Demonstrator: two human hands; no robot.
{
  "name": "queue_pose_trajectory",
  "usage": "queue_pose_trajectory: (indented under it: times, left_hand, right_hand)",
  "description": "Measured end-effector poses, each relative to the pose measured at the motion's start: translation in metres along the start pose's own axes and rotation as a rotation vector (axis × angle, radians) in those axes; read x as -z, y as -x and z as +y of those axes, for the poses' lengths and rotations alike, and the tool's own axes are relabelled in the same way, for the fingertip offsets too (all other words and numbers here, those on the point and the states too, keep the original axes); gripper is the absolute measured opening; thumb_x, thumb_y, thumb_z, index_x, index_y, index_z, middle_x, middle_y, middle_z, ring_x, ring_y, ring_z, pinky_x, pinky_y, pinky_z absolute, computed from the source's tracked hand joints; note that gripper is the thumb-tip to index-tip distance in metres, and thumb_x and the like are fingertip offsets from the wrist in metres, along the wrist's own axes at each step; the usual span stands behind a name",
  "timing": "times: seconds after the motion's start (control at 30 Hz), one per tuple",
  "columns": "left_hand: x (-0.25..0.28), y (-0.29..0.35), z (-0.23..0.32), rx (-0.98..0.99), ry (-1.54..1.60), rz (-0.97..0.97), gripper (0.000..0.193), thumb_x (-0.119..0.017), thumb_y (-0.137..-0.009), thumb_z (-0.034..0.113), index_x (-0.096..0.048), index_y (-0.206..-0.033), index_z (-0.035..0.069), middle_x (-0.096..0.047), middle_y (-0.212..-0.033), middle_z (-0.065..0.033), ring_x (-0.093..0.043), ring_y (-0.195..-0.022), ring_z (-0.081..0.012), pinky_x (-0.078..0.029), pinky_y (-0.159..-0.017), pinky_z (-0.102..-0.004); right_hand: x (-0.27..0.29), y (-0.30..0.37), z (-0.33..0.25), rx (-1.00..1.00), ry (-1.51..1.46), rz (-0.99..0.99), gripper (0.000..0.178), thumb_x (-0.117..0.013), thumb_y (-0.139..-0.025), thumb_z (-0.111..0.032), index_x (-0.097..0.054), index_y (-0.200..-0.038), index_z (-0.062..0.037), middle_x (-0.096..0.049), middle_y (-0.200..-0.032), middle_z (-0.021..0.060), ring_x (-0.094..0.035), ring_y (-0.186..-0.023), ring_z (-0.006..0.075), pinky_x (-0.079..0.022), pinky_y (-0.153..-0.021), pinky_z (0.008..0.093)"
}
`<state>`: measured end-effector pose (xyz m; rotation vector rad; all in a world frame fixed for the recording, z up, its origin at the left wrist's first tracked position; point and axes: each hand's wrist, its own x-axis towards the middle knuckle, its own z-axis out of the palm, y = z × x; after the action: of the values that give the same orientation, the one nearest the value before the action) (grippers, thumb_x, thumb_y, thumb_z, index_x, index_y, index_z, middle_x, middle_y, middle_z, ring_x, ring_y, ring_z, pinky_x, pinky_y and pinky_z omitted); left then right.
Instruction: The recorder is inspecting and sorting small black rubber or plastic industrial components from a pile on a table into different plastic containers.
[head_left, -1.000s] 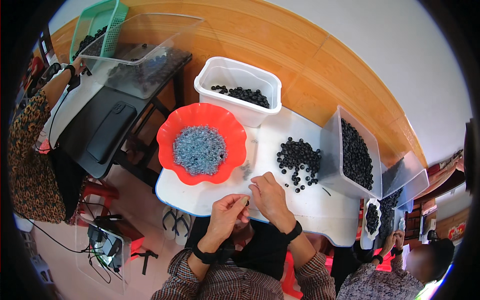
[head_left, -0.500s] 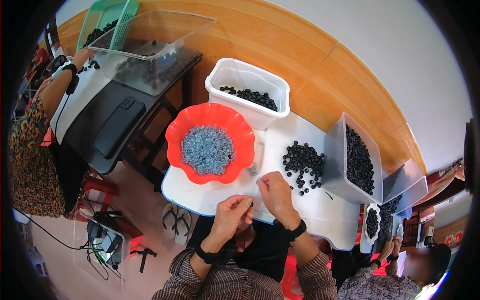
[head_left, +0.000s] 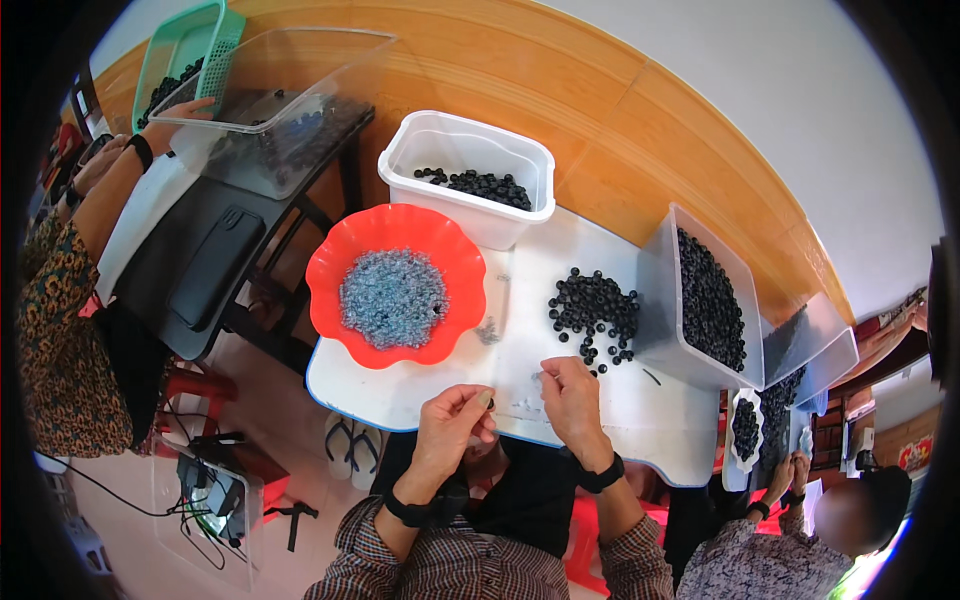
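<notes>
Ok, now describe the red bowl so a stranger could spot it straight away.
Find the white table in front of the person. On its left half, just this side of the white tub, sits the red bowl. Unlike that plain-edged tub of black beads, it has a wavy rim and holds blue-grey beads.

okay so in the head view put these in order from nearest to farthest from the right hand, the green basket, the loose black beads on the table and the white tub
From the right hand:
1. Loose black beads, just beyond it, slightly right.
2. White tub, farther back, to its left.
3. Green basket, far left, near the picture's top edge.
</notes>
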<state>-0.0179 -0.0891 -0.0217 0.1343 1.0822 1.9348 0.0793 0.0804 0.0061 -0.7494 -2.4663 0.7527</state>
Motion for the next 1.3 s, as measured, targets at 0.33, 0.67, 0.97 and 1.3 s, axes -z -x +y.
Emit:
queue_pose_trajectory:
  times: [0.33,0.67,0.97,1.3]
  left_hand:
    - [-0.033,-0.017,0.004,-0.100,-0.384,0.016,0.019,-0.062,-0.095,0.012,-0.066,-0.105,-0.004,-0.063,-0.081,-0.0052,-0.060,-0.065,-0.0085,-0.048,-0.053,-0.0205]
    - [-0.065,-0.066,-0.022,-0.671,-0.995,0.050,0.010,-0.069,-0.085,0.011,-0.071,-0.090,0.003,-0.065,-0.079,-0.0154,-0.064,-0.069,-0.0293,-0.050,-0.062,-0.0361]
    - [-0.074,-0.074,-0.022,-0.598,-1.215,-0.028,0.013,-0.065,-0.087,0.016,-0.071,-0.090,0.005,-0.061,-0.088,-0.0155,-0.064,-0.076,-0.0355,-0.050,-0.065,-0.0452]
    - [-0.066,-0.031,-0.006,-0.480,-0.737,-0.270,0.016,-0.068,-0.087,0.005,-0.071,-0.101,0.001,-0.065,-0.089,-0.0100,-0.061,-0.069,-0.0159,-0.049,-0.062,-0.0250]
  right_hand:
    - [0.007,0.009,-0.012,0.098,0.040,-0.053,0.015,-0.061,-0.087,0.001,-0.065,-0.101,-0.0008,-0.058,-0.092,0.0142,-0.061,-0.073,0.0315,-0.050,-0.066,0.0374]
    - [0.015,0.032,0.005,-0.052,-0.109,0.126,0.008,-0.061,-0.088,0.000,-0.063,-0.096,-0.0006,-0.060,-0.088,0.0149,-0.064,-0.070,0.0281,-0.051,-0.061,0.0361]
    - [0.019,0.045,0.021,-0.358,-0.509,0.098,0.011,-0.064,-0.090,-0.001,-0.065,-0.100,0.0026,-0.066,-0.085,0.0082,-0.066,-0.066,0.0112,-0.051,-0.055,0.0235]
    - [0.024,0.045,0.025,-0.427,-0.800,0.056,0.014,-0.062,-0.093,-0.003,-0.066,-0.105,0.0036,-0.067,-0.081,0.0063,-0.061,-0.065,0.0086,-0.049,-0.055,0.0209]
